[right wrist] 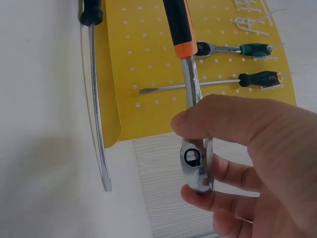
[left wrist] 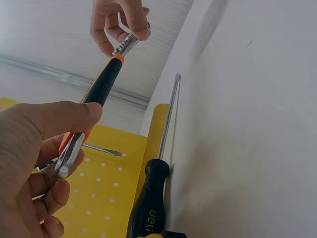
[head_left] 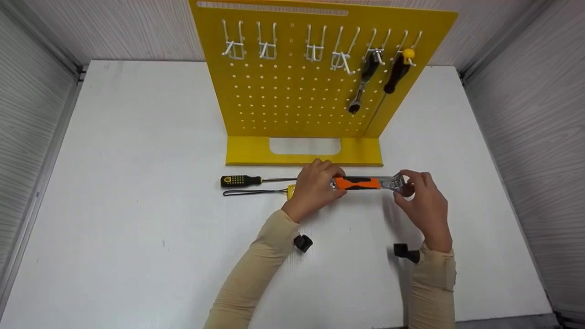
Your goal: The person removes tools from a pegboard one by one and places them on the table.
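Observation:
Both hands hold a wrench [head_left: 358,183] with an orange-and-black handle and bright metal ends, raised over the tabletop in front of the pegboard. My left hand [head_left: 315,187] pinches its left end between thumb and fingers. At the other end, my right hand [head_left: 425,201] grips the metal head [right wrist: 195,171], which has a dark ring around a square centre. Behind the wrench a long screwdriver [head_left: 241,181] with a black-and-yellow handle lies on the table. A small yellow thing [head_left: 290,191] with a black cord loop [head_left: 249,193] is partly hidden by my left hand.
The yellow pegboard [head_left: 292,100] stands at the back on a flat base [head_left: 247,151]. Several white hooks [head_left: 268,45] line its top. A ratchet wrench [head_left: 365,82] and another screwdriver [head_left: 397,75] hang at the right. White walls enclose the white table [head_left: 137,205].

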Tool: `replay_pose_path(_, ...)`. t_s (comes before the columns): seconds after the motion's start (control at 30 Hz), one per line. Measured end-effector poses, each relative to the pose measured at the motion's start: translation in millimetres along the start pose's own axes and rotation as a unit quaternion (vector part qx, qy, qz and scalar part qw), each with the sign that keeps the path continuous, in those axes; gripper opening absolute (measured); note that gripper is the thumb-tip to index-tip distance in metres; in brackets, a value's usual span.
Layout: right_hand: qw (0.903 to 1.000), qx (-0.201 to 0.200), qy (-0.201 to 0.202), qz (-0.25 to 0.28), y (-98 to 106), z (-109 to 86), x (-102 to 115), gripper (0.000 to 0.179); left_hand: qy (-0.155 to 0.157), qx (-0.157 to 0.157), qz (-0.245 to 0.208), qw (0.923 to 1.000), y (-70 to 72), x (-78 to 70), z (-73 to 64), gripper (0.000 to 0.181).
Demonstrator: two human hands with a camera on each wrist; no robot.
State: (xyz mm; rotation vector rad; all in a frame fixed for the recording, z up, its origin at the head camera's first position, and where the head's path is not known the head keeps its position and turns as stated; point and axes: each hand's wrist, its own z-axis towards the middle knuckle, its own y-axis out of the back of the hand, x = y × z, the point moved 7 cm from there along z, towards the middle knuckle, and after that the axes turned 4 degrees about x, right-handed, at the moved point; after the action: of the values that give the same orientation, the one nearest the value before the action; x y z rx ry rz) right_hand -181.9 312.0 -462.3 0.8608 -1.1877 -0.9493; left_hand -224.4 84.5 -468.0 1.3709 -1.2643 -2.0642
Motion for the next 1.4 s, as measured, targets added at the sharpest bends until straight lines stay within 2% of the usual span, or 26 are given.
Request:
replay_pose_path(0.37,0.9989,0.045,-0.01,0.001,-13.0,-2.0,-10.2,0.051,0.0,0.012,0.016,0.9998,-14.0,2.2,-3.3,0.033)
replay_pose_path(0.5,0.996,0.086,-0.024,0.01,-19.6,-2.3,-13.2,0.05,0.001,0.021,0.023,0.9995,-16.1,4.5,-3.4,0.032)
replay_pose_path(0.7,0.9889,0.142,-0.042,0.018,-30.8,-1.9,-16.9,0.055,0.011,0.055,0.038,0.9977,-21.7,8.9,-2.7,0.033)
replay_pose_path(0.9,0.9869,0.156,-0.04,0.013,-36.1,-2.8,-18.1,0.054,0.013,0.063,0.043,0.997,-25.1,10.3,-2.5,0.031)
replay_pose_path(1.17,0.9815,0.181,-0.059,0.018,-42.7,-3.1,-23.1,0.054,0.002,0.067,0.064,0.9957,-30.3,10.4,-2.3,0.032)
replay_pose_path(1.4,0.9823,0.179,-0.056,0.004,-45.3,-2.5,-25.7,0.054,0.002,0.069,0.063,0.9956,-34.6,11.8,-2.0,0.032)
